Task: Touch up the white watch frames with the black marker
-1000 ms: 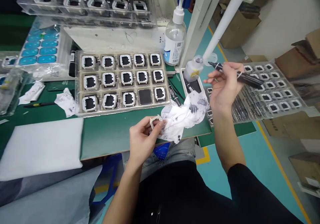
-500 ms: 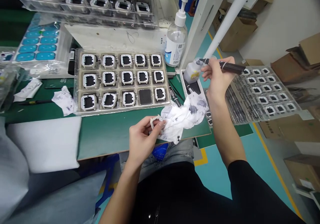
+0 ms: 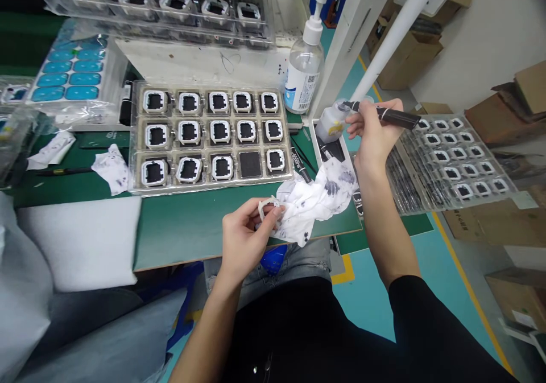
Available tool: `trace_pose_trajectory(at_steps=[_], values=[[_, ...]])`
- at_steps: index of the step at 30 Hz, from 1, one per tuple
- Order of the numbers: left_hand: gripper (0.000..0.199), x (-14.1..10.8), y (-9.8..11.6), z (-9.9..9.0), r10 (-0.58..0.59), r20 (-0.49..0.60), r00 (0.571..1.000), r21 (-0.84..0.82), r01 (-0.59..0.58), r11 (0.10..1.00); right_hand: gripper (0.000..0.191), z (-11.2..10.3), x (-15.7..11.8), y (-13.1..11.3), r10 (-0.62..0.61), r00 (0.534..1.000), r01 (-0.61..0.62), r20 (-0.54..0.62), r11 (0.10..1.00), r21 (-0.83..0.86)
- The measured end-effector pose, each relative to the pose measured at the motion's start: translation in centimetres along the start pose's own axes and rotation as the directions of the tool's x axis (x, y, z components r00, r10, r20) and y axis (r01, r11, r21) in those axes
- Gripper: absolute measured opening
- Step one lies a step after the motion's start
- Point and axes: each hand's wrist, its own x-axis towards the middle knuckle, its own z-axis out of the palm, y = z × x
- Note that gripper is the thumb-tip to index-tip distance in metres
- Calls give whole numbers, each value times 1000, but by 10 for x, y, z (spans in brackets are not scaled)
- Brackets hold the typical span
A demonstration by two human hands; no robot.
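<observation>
Between thumb and fingers, my left hand (image 3: 247, 232) pinches a small white watch-case frame (image 3: 265, 204) over the table's front edge. Under and beside it lies a white cloth (image 3: 307, 201) with dark ink stains. My right hand (image 3: 370, 130) grips a black marker pen (image 3: 396, 117), its tip pointing left at the mouth of a small translucent bottle (image 3: 330, 124); whether the tip touches the bottle I cannot tell. In front, a clear tray (image 3: 209, 189) holds rows of similar white frames on dark pads, and one pocket shows only its dark pad (image 3: 249, 165).
A pump bottle (image 3: 302, 78) stands behind the tray beside a white post (image 3: 345, 36). Another black marker (image 3: 301, 165) lies near the cloth. More frame trays (image 3: 460, 155) are stacked at right. Blue parts (image 3: 72, 73), a stained tissue (image 3: 111, 169) and white foam (image 3: 81, 241) lie at left.
The whole view has shifted slightly, with the table items appearing a little further right. Both hands keep nearly the same pose, still holding the frame and the marker pen.
</observation>
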Motion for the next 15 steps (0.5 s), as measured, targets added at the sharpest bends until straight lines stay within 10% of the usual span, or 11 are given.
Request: trace_pose_trajectory(at_steps=[15], values=[[20, 1, -3, -1, 21, 13, 1000, -11, -21, 1000, 47, 1, -2, -15, -6, 1000, 6, -25, 1000, -27]])
